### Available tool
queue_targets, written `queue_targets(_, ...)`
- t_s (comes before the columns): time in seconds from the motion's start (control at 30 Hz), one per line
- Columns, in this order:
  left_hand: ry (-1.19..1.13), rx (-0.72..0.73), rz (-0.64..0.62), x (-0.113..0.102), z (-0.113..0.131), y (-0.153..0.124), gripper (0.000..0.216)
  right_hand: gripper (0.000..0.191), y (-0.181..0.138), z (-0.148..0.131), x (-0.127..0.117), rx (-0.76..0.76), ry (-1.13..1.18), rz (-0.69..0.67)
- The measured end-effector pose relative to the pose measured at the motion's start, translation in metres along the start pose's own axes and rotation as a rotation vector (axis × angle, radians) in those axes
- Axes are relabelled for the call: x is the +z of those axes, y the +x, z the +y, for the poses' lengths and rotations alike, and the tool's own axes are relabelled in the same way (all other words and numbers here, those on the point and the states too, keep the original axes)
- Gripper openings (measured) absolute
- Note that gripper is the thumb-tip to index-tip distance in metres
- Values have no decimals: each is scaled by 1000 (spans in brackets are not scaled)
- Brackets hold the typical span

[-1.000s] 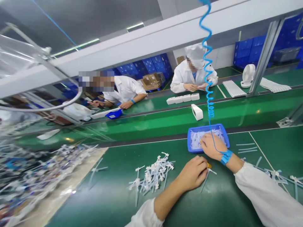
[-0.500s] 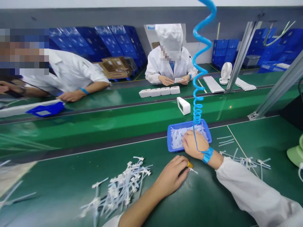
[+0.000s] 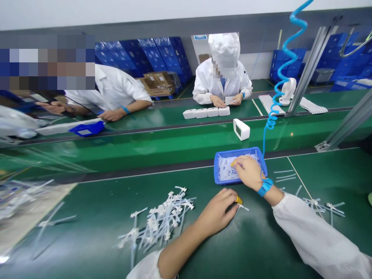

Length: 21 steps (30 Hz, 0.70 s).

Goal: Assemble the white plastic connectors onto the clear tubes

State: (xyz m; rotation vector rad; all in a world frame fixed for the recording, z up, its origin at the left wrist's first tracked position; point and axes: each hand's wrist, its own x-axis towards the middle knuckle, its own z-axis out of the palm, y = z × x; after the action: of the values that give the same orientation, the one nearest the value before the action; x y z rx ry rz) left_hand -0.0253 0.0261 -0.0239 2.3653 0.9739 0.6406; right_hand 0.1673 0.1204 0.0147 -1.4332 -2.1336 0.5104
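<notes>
Two hands | right hand (image 3: 248, 173): blue plastic tray (image 3: 215, 173) | left hand (image 3: 216, 213): thin tube (image 3: 244, 208)

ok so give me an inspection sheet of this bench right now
surface: green bench mat, no spills seen
job's things: blue tray of white plastic pieces; thin white piece
clutter: pile of white pieces at left, loose strips at right
hands: left hand pinches the thin white piece on the mat; right hand reaches into the tray, grip hidden
cables: blue coiled cord runs to wrist strap
surroundings: conveyor with white device; two co-workers opposite; blue crates
</notes>
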Motion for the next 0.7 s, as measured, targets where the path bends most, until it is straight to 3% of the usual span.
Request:
queue_targets(0.27, 16, -20, 89, 7, -1, 2, 5, 17, 4, 8, -8, 72, 508, 217)
queue_targets(0.37, 21, -27, 93, 9, -1, 4, 6, 16, -6, -8, -30, 12, 581, 227)
queue_targets(0.5, 41, -55, 96, 9, 0, 7, 6, 15, -33, -35, -57, -119, 505, 170)
queue_targets(0.6, 60, -89, 111, 9, 0, 8, 7, 14, -58, -38, -49, -102, 528, 63)
queue_targets(0.7, 53, -101, 113, 9, 0, 7, 9, 20, -80, -24, -18, 47, 736, -13)
